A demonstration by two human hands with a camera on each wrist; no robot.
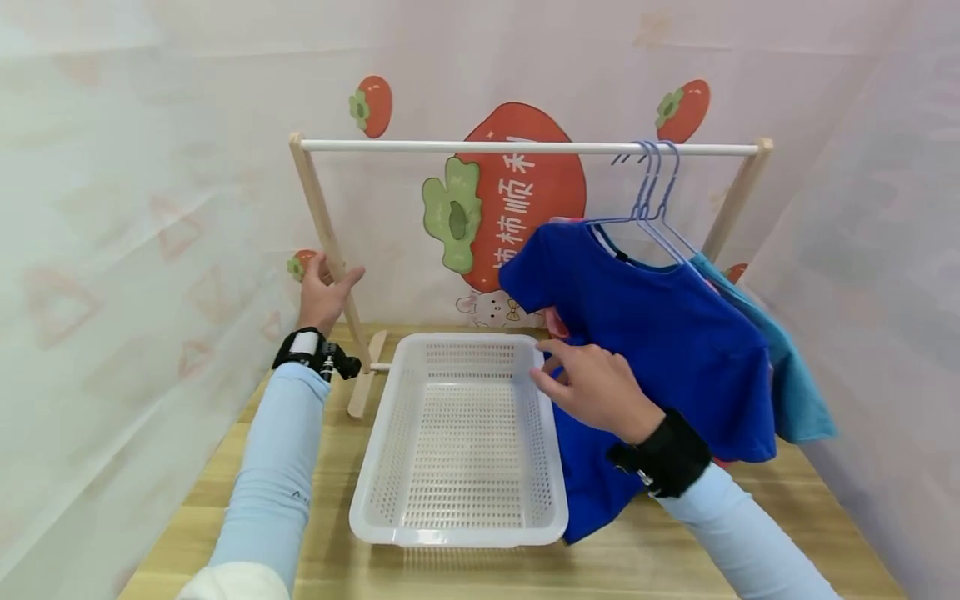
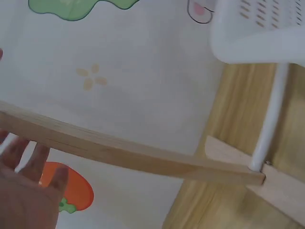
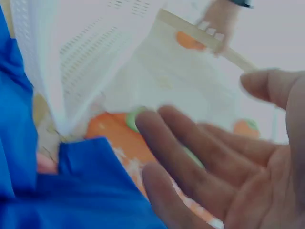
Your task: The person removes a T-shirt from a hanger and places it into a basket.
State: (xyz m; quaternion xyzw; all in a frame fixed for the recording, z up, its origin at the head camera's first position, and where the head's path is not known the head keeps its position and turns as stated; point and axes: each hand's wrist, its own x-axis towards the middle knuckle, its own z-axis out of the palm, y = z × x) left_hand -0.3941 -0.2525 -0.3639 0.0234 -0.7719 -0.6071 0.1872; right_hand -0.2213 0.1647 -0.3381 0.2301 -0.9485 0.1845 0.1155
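Observation:
My left hand (image 1: 322,296) is at the rack's left wooden post (image 1: 322,208), its thumb spread off to one side. In the left wrist view, the fingers (image 2: 35,164) reach partly behind the post (image 2: 109,148), loosely parted. My right hand (image 1: 600,387) hovers by the right rim of a white perforated plastic basket (image 1: 465,537). Nothing is in this hand; the right wrist view shows its loosely bent fingers (image 3: 190,167) apart from the cloth. Beside it, a blue T-shirt (image 1: 645,333) hangs on a blue hanger (image 1: 660,212).
A white rail (image 1: 450,147) spans the rack. Several hangers crowd its right end, with a teal garment (image 1: 798,400) behind the blue shirt. The rack's left foot (image 1: 367,379) stands on the wooden table (image 1: 247,467). A printed curtain (image 1: 247,100) encloses the back and sides.

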